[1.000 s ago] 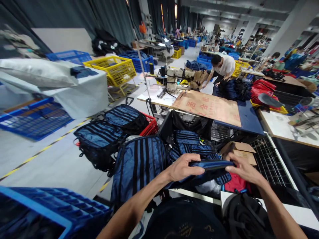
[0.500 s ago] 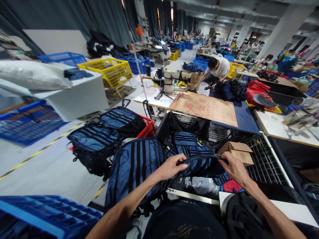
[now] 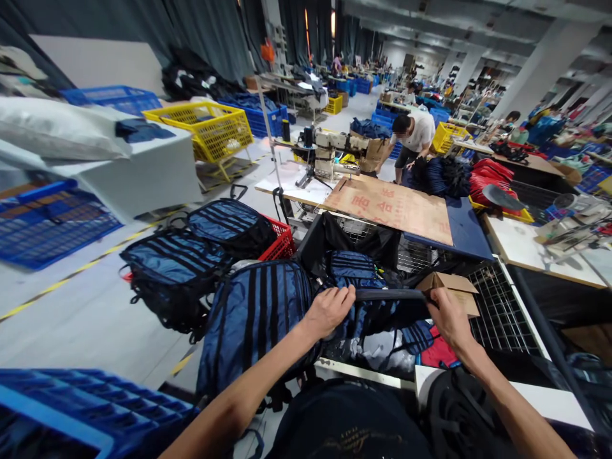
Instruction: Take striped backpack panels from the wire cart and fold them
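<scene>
Stretched between my two hands is a dark blue fabric bag piece [image 3: 382, 312] with a black band along its top edge. My left hand [image 3: 331, 311] is closed on the left end of that band, fingers curled over it. At the right end my right hand [image 3: 448, 319] pinches the edge between thumb and fingers. The piece hangs over a wire cart [image 3: 504, 312] holding a blue striped bag [image 3: 354, 269]. A large blue backpack [image 3: 261, 319] with black straps stands just left of my left hand.
More blue backpacks [image 3: 179, 255] rest on a red crate [image 3: 280, 241] to the left. An open cardboard box [image 3: 454, 293] is beyond my right hand. A sewing machine [image 3: 329, 150] and cardboard sheet [image 3: 392, 207] lie ahead. A co-worker [image 3: 415, 137] bends behind them.
My left hand has rolled over, its knuckles now on top of the band. The fabric's black edge is pulled straighter and faces me more. The view has shifted slightly.
</scene>
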`<state>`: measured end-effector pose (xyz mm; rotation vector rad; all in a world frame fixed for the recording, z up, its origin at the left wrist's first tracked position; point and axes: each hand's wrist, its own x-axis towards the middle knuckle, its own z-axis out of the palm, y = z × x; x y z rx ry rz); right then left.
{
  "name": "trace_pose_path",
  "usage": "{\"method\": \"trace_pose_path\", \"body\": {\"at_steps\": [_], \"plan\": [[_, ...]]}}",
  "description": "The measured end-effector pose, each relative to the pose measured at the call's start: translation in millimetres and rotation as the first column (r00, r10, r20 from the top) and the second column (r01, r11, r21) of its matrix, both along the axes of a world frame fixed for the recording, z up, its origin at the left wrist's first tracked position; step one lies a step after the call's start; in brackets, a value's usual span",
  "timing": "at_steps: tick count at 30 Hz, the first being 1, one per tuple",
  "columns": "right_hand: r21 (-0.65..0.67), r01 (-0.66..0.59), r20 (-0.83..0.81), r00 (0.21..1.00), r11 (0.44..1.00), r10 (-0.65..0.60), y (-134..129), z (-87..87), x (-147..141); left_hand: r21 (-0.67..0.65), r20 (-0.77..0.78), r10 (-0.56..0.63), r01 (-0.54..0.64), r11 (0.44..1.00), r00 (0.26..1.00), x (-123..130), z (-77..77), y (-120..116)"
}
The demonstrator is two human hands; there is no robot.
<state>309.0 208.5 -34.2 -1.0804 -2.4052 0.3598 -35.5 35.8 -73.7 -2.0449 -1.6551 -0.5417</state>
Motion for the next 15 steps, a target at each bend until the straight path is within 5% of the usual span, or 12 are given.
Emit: {"method": "trace_pose_path", "body": {"at_steps": [4,6,8,11,13,15], "plan": [[0.221,0.071,0.12,0.988,0.973,-0.1,5.8,-2.7,1.5,0.076,0.05,0.028,-0.032,0.997,0.998,23.5,10.2,-1.5],[0.24,-0.028,0.142,0.99,0.97,-0.006,-4.0,7.9,-5.4,0.116,0.046,0.025,-0.03,0.993,0.999,33.0,19.7,-1.6],[0.14,-0.251,0.174,0.959,0.958,0.225,-18.9,23.8,-14.0,0.144,0.035,0.014,-0.019,0.989,0.999,41.3,31.1,-1.8],[-0.185,-0.503,0.189,0.825,0.844,0.533,-41.7,46.1,-23.9,0.118,0.016,-0.001,-0.001,0.993,1.0,52.5,47.1,-2.8],[-0.295,-0.494,0.132,0.827,0.818,0.547,-52.8,50.5,-29.5,0.061,0.019,-0.037,0.036,0.998,0.999,60.6,54.4,-3.6],[-0.292,-0.415,0.039,0.895,0.862,0.444,-59.4,44.3,-35.7,0.024,0.053,-0.09,0.089,0.996,0.994,69.8,58.8,-3.9]]}}
